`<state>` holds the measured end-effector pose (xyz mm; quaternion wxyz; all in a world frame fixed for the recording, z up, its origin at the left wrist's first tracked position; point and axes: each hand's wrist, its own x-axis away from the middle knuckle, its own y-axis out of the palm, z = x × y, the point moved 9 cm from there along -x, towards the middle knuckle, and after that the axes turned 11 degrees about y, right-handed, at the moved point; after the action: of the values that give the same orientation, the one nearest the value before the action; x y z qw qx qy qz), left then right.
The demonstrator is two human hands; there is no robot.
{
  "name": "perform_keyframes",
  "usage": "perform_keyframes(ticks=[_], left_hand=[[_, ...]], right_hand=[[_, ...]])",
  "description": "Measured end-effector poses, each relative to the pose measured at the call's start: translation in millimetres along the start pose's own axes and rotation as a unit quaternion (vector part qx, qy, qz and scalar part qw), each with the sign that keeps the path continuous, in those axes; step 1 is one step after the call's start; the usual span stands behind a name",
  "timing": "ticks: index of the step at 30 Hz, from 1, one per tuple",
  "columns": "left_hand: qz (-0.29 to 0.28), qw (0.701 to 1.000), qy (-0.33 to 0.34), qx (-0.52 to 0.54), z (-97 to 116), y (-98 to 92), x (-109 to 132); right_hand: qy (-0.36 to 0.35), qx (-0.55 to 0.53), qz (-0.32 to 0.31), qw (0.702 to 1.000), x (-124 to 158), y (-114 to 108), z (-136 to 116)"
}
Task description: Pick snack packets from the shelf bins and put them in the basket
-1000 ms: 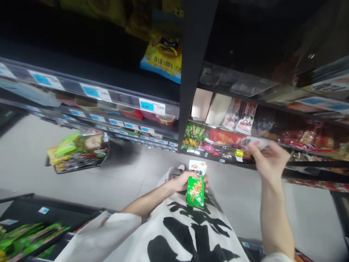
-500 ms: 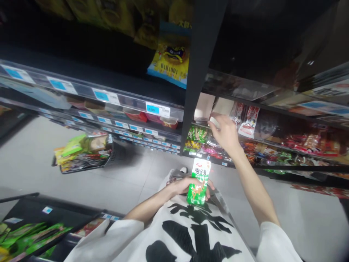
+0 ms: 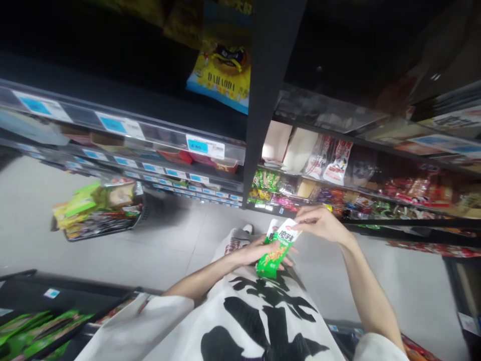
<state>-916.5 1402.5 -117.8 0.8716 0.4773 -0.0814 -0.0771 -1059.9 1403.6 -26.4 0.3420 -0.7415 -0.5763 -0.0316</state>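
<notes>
In front of my shirt, my left hand is closed around green-and-white snack packets. The front snack packet is tilted, with dark lettering on its white top and an orange food picture below. Behind it the white top of another snack packet sticks out to the left; how many lie in the hand I cannot tell. My right hand pinches the upper right corner of the front packet between thumb and fingers.
Shelves rise ahead, with a yellow-and-blue bag on the left one and white-and-red packets in the right one. On the floor at left stands a loaded shopping basket. A low display with green packs is at lower left.
My right hand has come down from the shelf box to the packets and now grips the front one's top corner. A second packet top shows behind. The view has shifted slightly right.
</notes>
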Motion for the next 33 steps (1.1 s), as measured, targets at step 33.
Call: perform_keyframes(ticks=[33], left_hand=[[0.203, 0.94, 0.262, 0.08, -26.7, -1.8, 11.9]], right_hand=[[-0.111, 0.495, 0.178, 0.843, -83.2, -77.8, -44.8]])
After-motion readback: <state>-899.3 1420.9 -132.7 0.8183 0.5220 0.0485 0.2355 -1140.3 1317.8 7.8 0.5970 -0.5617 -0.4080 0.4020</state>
